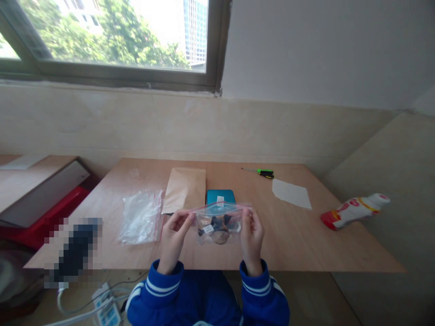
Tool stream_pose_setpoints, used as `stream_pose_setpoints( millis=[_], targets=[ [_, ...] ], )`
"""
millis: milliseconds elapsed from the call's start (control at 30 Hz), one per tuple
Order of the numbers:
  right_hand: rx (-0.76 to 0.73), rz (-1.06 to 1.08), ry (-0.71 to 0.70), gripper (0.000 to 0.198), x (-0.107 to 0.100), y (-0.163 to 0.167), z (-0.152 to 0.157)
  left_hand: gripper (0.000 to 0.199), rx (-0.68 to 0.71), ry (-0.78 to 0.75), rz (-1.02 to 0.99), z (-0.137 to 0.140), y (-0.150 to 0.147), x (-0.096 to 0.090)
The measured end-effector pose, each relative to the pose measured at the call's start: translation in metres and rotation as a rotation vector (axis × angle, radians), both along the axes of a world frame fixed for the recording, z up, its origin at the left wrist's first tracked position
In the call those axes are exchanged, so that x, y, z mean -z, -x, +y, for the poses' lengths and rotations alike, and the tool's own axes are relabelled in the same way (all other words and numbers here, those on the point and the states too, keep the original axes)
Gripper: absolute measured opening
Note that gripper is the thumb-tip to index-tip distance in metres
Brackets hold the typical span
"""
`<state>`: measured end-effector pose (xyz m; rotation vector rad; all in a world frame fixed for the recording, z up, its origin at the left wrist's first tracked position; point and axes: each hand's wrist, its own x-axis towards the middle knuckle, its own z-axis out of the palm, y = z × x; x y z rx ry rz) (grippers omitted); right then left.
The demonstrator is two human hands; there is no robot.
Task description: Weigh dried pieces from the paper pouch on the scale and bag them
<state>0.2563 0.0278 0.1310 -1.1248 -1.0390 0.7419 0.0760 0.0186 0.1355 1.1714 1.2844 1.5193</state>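
Observation:
Between my two hands stretches a clear zip bag (204, 238), held up by its top corners above the near part of the table. Inside it lie dark and brown pieces and a small white label; I cannot make out what the pieces are. My left hand (174, 237) pinches the left end of the red-lined zip strip. At the other end, my right hand (252, 235) pinches the strip between thumb and fingers. Just behind the bag sits a teal box (212, 195) with a white sticker, its lower part covered by the bag.
Clear zip bags (141, 217) lie on the wooden table (288, 240) at left, beside a brown paper envelope (186, 185). Two screwdrivers (265, 173), a white paper (292, 194) and a red-and-white bottle (353, 211) are at right. A pixelated dark object (76, 249) is at front left.

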Motion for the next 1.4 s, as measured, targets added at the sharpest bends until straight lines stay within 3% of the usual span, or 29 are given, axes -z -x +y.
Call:
stream_pose_setpoints(
  millis=[200, 500, 900, 1400],
  targets=[
    [0.043, -0.027, -0.052, 0.021, 0.001, -0.003, 0.002, 0.017, -0.001, -0.046, 0.030, -0.004, 0.008, -0.001],
    [0.100, -0.040, -0.120, 0.021, -0.002, 0.000, -0.001, 0.014, -0.118, -0.082, 0.056, -0.011, 0.012, -0.009],
    [-0.209, -0.155, -0.053, 0.015, -0.002, 0.002, -0.003, 0.013, -0.131, -0.114, -0.044, -0.010, 0.010, -0.007],
    [-0.088, -0.182, -0.039, 0.019, 0.003, -0.008, -0.001, 0.016, -0.094, -0.065, 0.083, -0.008, 0.010, -0.004]
  ],
)
